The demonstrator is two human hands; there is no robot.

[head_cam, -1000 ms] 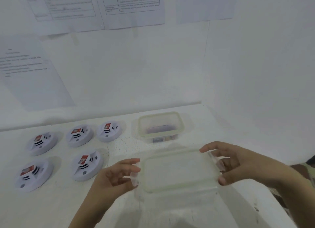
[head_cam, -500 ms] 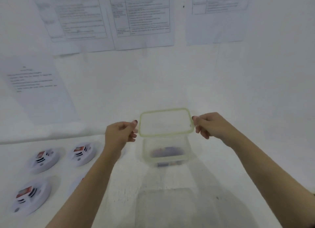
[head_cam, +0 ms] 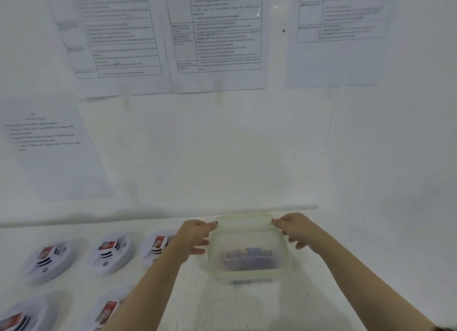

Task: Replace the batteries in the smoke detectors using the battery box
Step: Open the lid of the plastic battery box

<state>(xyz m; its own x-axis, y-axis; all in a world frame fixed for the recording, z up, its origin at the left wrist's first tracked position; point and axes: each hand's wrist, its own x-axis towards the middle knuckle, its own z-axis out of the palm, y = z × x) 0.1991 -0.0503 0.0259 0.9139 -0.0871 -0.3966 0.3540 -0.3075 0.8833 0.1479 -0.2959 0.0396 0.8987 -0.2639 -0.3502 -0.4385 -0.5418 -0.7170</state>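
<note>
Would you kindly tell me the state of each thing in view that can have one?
battery box: open, standing on the table.
batteries: lying inside the battery box.
lid: off, held at the box's far rim.
left hand: pinches the lid's left end.
right hand: pinches the lid's right end.
smoke detectors: five lying flat, a red-labelled battery showing in each.

The box [head_cam: 249,272] is milky clear with a pale green rim, and the lid [head_cam: 244,220] has the same green. Its content looks blue and violet, blurred. Each detector [head_cam: 118,262] is white with black slits and a red-orange battery [head_cam: 107,245]. The papers [head_cam: 217,34] are white with black tables.
</note>
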